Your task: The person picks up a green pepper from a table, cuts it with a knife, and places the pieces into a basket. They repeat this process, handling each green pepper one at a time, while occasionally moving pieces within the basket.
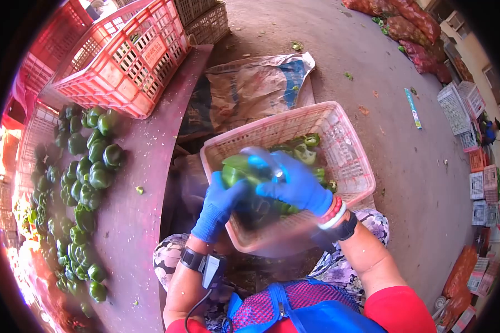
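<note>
My left hand, in a blue glove, is closed round a green bell pepper. It holds the pepper over the left part of a pink plastic crate. My right hand, also gloved in blue, is closed beside the pepper, its fingers blurred by motion. A small shiny metal piece shows at its fingers; what kind of thing it is I cannot make out. Below my hands, green pepper pieces lie in the crate, partly hidden by my hands.
On my left, many whole green bell peppers lie along a long table. A red crate stands at its far end. Beyond my crate lies a sack. Red mesh sacks and stacked crates line the right side.
</note>
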The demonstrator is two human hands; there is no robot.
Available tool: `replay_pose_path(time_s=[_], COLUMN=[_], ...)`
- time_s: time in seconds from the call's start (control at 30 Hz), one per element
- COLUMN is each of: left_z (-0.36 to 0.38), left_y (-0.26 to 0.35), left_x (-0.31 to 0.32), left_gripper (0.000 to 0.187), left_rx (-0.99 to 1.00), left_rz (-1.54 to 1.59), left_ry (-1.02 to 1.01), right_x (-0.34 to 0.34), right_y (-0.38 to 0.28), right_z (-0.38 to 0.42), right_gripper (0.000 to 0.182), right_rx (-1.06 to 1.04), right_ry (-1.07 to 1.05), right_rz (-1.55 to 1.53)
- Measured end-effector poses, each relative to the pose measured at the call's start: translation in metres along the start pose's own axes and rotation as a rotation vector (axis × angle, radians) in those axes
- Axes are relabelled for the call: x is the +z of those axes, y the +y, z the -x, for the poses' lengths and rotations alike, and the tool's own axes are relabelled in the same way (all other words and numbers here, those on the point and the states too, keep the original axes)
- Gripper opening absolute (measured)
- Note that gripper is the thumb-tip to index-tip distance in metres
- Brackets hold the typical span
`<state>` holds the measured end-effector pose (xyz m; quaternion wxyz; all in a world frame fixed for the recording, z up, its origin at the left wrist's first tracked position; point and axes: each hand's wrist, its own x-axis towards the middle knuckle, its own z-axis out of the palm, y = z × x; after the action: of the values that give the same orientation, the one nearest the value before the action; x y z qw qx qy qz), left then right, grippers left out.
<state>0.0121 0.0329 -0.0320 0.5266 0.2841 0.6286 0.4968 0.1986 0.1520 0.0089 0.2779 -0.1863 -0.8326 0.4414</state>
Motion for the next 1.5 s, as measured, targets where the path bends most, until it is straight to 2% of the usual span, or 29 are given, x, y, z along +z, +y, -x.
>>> replay_pose_path(time_s=[0.07, 0.13, 0.17, 0.2, 0.3, 0.37, 0.5, 0.57, 0.6, 0.67, 0.7, 0.73, 0.77, 0.8, 0.87, 0.97, 1.0, 1.03, 1.07, 1.1, 1.17, 1.2, 1.23, 1.27, 1.37, 1.4, 1.43, 1.47, 1.5], left_z=[0.008, 0.009, 0.009, 0.010, -0.001, -0.009, -0.017, -0.021, -0.020, -0.013, -0.010, -0.007, -0.007, -0.007, -0.011, -0.016, -0.017, -0.020, -0.031, -0.032, -0.030, -0.027, -0.024, -0.019, -0.005, 0.005, 0.018, 0.040, 0.064], left_y=[0.017, 0.023, 0.026, 0.028, 0.022, -0.014, -0.012, -0.021, -0.018, -0.008, -0.009, -0.010, -0.009, -0.004, 0.001, 0.005, 0.010, 0.014, 0.006, 0.007, 0.010, 0.015, 0.020, 0.026, 0.038, 0.048, 0.060, 0.067, 0.073], left_x=[0.008, 0.011, 0.011, 0.011, 0.015, 0.029, 0.036, 0.036, 0.042, 0.061, 0.063, 0.065, 0.068, 0.067, 0.060, 0.042, 0.039, 0.039, 0.040, 0.040, 0.039, 0.044, 0.046, 0.047, 0.030, 0.018, 0.002, -0.017, -0.041], left_gripper=[0.045, 0.046, 0.047, 0.047, 0.042, 0.034, 0.026, 0.027, 0.028, 0.030, 0.031, 0.033, 0.034, 0.035, 0.036, 0.037, 0.038, 0.039, 0.048, 0.049, 0.053, 0.052, 0.050, 0.049, 0.040, 0.038, 0.036, 0.036, 0.036], left_rx=[-0.002, -0.142, -0.211, -0.171, -0.276, -0.011, -0.075, 0.022, 0.052, 0.097, 0.108, 0.116, 0.131, 0.042, 0.046, -0.041, -0.092, -0.143, -0.109, 0.165, 0.713, 0.369, 0.302, 0.235, 0.109, 0.097, 0.091, 0.129, 0.176], left_rz=[0.165, 0.478, 0.637, 0.714, 0.927, 0.572, 0.880, 0.799, 0.682, 0.445, 0.447, 0.446, 0.450, 0.432, 0.607, 0.662, 0.630, 0.596, -0.035, -0.290, -0.804, -0.101, -0.008, 0.088, 0.351, 0.473, 0.592, 0.575, 0.550], left_ry=[-0.161, -0.293, -0.355, -0.431, -0.364, -0.086, -0.179, -0.161, -0.056, 0.149, 0.134, 0.115, 0.095, 0.113, -0.063, -0.215, -0.212, -0.210, 0.019, 0.098, 0.271, -0.012, -0.055, -0.093, -0.115, -0.110, -0.096, -0.052, -0.059], right_x=[0.005, 0.008, 0.006, 0.004, 0.020, 0.031, 0.036, 0.040, 0.041, 0.047, 0.051, 0.052, 0.049, 0.043, 0.023, 0.005, -0.001, -0.006, -0.010, -0.014, -0.013, -0.008, -0.002, 0.006, -0.005, 0.002, -0.005, -0.008, -0.010], right_y=[-0.003, 0.006, 0.008, 0.004, -0.002, -0.005, -0.003, -0.002, -0.004, 0.020, 0.035, 0.040, 0.042, 0.036, 0.027, 0.056, 0.034, 0.028, 0.025, 0.023, 0.020, 0.017, 0.015, 0.013, -0.024, 0.001, -0.010, -0.006, 0.009], right_z=[0.001, 0.005, 0.006, 0.004, 0.009, 0.011, 0.012, 0.011, 0.010, 0.010, 0.009, 0.008, 0.011, 0.008, 0.000, 0.008, -0.002, -0.004, -0.004, -0.006, -0.003, -0.004, -0.004, -0.003, -0.009, -0.006, -0.010, -0.009, -0.009], right_gripper=[0.048, 0.038, 0.036, 0.035, 0.030, 0.026, 0.021, 0.021, 0.021, 0.021, 0.022, 0.025, 0.026, 0.027, 0.027, 0.022, 0.021, 0.022, 0.023, 0.024, 0.030, 0.031, 0.033, 0.043, 0.052, 0.056, 0.053, 0.049, 0.042], right_rx=[0.008, 0.076, 0.042, 0.007, -0.114, -0.061, 0.101, 0.154, 0.181, 0.403, 0.515, 0.493, 0.556, 0.610, 0.720, 0.645, 0.711, 0.729, 0.747, 0.759, 0.794, 0.792, 0.788, 0.721, 0.734, 0.645, 0.649, 0.647, 0.747], right_ry=[0.032, 0.042, 0.060, 0.077, 0.138, 0.191, 0.273, 0.314, 0.346, 0.378, 0.395, 0.383, 0.382, 0.375, 0.335, 0.415, 0.560, 0.572, 0.584, 0.592, 0.469, 0.437, 0.405, 0.333, 0.090, 0.126, 0.193, 0.264, 0.344], right_rz=[0.091, 0.119, 0.106, 0.092, 0.223, 0.259, 0.320, 0.304, 0.293, 0.155, 0.083, 0.138, 0.044, -0.050, -0.313, -1.191, -1.112, -1.059, -1.007, -0.956, -0.685, -0.593, -0.501, -0.447, -0.695, -0.852, -0.817, -0.714, -0.734])
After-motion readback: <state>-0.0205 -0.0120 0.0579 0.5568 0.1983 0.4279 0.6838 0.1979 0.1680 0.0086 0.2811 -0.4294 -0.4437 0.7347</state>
